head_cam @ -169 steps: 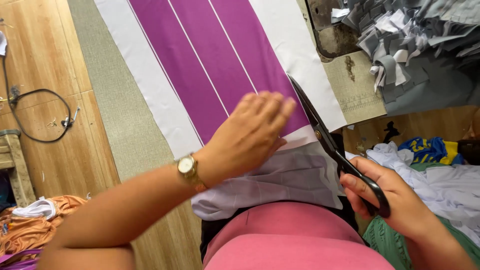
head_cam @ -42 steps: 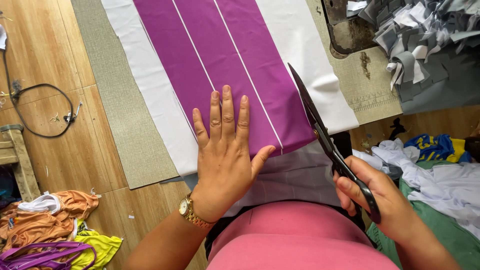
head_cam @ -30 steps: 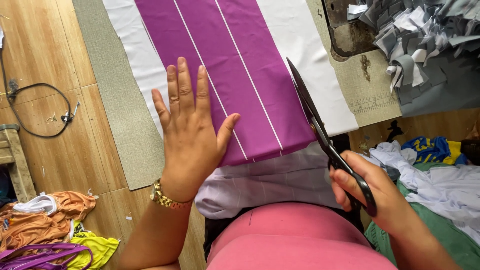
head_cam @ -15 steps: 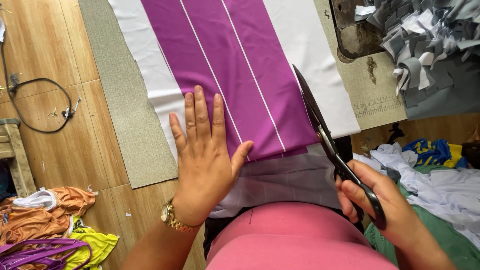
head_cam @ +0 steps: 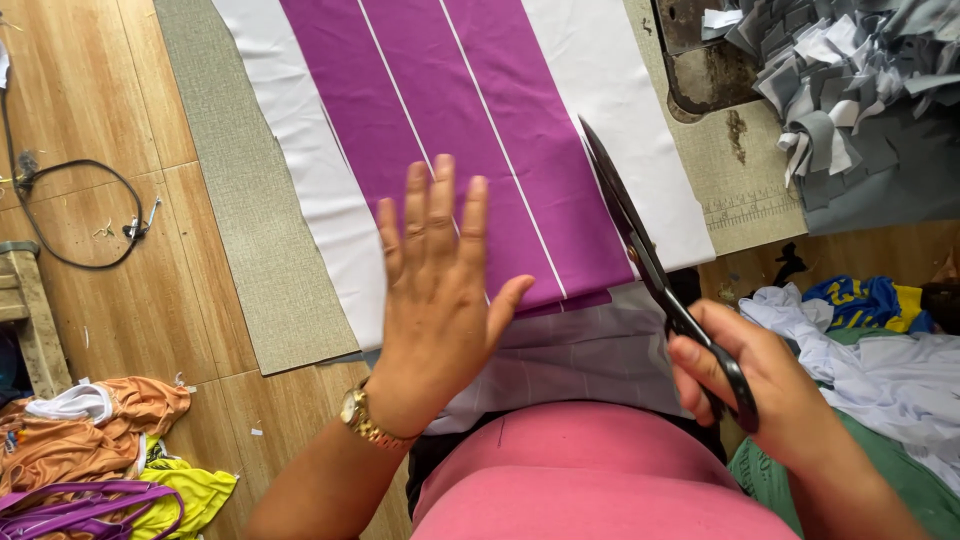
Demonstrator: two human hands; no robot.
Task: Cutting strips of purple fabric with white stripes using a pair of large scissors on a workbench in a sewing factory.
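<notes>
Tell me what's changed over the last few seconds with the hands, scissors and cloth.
The left hand turned from reaching across the purple cloth to lying flat with fingers pointing up the stripes; it slid left, then back toward the middle near the cloth's lower edge. The right hand kept its grip on the scissors, blades shut along the cloth's right side. Nothing was picked up or let go, and the cloth shows no new cut.

— Where do we have our left hand [head_cam: 437, 300]?
— Flat, fingers [head_cam: 443, 200] spread, on the purple and white striped cloth [head_cam: 470, 110] near the worktop's [head_cam: 250, 230] near edge.
— And our right hand [head_cam: 770, 385]?
— Gripping black scissors [head_cam: 640, 250], blades closed, along the cloth's right side.
</notes>
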